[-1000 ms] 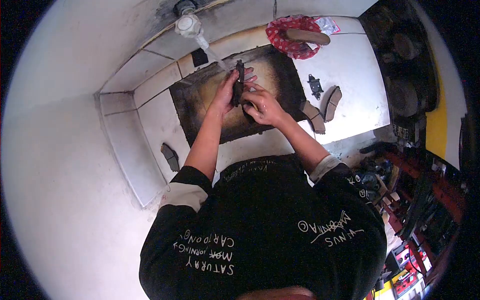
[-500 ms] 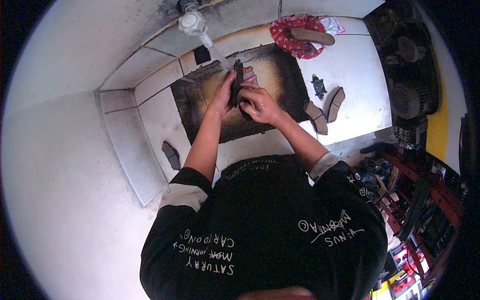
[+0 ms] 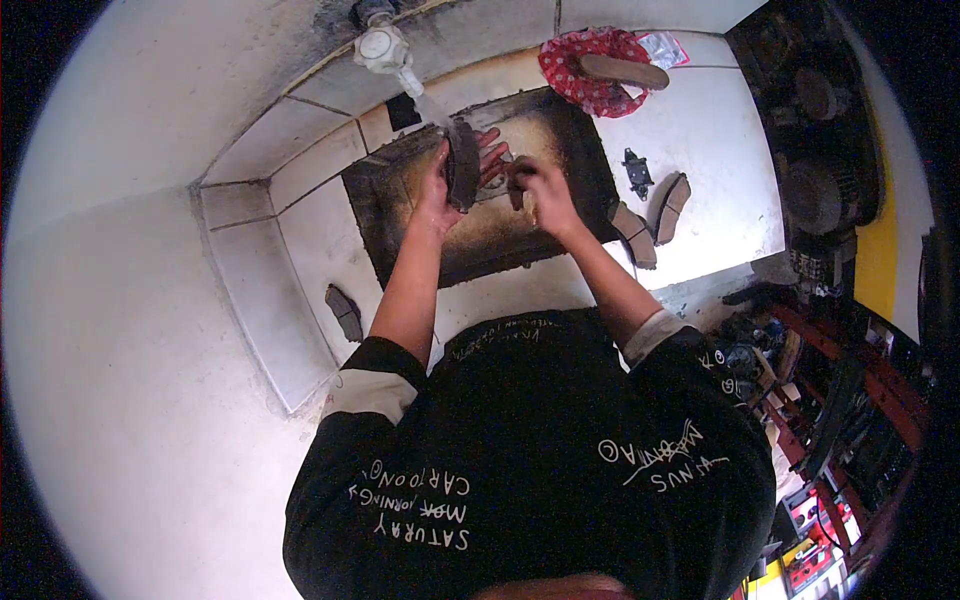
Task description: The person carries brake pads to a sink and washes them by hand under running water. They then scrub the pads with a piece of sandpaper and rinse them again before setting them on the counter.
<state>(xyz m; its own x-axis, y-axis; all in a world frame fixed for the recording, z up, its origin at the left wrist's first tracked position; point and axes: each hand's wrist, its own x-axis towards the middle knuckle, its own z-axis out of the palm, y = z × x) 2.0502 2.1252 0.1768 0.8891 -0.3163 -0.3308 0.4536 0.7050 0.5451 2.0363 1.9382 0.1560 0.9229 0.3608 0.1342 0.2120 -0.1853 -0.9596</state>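
Note:
My left hand holds a dark curved brake pad upright, its fingers spread out behind it. Water from the tap falls onto the pad's top end. A short way to the right, apart from the pad, my right hand is closed around a small dark brown thing. That thing is smeared by motion, so its kind cannot be made out. Both hands are over the stained sink basin.
Two brown brake pads and a small black metal piece lie right of the basin. Another pad lies on the left ledge. A red patterned cloth with a brown oblong block is at the back.
My right hand has drawn away from the brake pad to the right. The pad has turned in my left hand, and its broad face now shows.

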